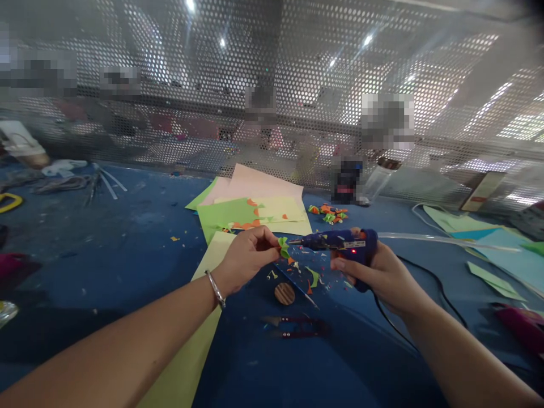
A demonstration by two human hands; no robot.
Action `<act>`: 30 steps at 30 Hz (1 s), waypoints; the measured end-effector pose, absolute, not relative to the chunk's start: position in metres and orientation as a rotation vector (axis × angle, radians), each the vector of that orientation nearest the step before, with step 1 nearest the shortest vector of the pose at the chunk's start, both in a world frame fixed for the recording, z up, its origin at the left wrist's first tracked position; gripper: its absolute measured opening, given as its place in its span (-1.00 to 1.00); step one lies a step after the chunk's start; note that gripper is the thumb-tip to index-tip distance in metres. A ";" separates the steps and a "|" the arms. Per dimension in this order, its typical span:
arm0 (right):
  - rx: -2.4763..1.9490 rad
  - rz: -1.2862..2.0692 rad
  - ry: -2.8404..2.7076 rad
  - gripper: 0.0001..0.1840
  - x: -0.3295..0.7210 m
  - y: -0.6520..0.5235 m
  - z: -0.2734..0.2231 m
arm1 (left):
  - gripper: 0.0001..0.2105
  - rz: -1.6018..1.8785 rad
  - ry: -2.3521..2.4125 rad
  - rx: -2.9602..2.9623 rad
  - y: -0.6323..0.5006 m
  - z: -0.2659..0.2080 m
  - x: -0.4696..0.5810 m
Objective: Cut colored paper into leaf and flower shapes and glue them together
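Note:
Pinched between the fingertips of my left hand (246, 255) is a small green paper flower (283, 247). My right hand (389, 275) grips a blue hot glue gun (340, 243) with a lit red light and a clear glue stick (425, 239) out of its back. The gun's nozzle points left, right at the paper flower; whether it touches I cannot tell. Below them on the blue table lie a round wooden disc (284, 293), a thin stick (300, 286) and thread snips (295, 327). Paper scraps (313, 276) are strewn around there.
Coloured paper sheets (263, 187) lie behind my left hand, and a long yellow sheet (191, 340) runs under that arm. Small orange and green paper pieces (329, 213) sit farther back. A black cord (437, 283) trails at right. A perforated metal screen (212, 113) borders the table.

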State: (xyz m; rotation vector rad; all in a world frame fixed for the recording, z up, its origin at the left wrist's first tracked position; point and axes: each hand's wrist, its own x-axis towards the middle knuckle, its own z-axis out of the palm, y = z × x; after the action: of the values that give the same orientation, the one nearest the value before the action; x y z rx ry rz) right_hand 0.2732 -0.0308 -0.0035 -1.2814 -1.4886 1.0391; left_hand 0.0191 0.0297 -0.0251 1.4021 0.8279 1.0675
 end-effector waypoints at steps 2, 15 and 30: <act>-1.283 1.027 -1.519 -0.56 0.272 -0.032 -0.004 | -0.84 1.068 0.825 1.406 0.030 -0.025 0.019; -1.290 0.862 -1.673 -0.63 0.271 -0.034 0.004 | -0.85 1.026 0.848 1.430 0.030 -0.027 0.019; -1.280 0.739 -1.714 -0.71 0.268 -0.034 0.005 | -0.86 1.024 0.838 1.437 0.027 -0.025 0.020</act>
State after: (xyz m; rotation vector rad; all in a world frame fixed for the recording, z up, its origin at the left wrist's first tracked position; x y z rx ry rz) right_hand 0.2676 -0.0338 0.0053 -1.2801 -1.7139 0.7391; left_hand 0.0198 0.0273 -0.0254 1.4370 0.8380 1.0244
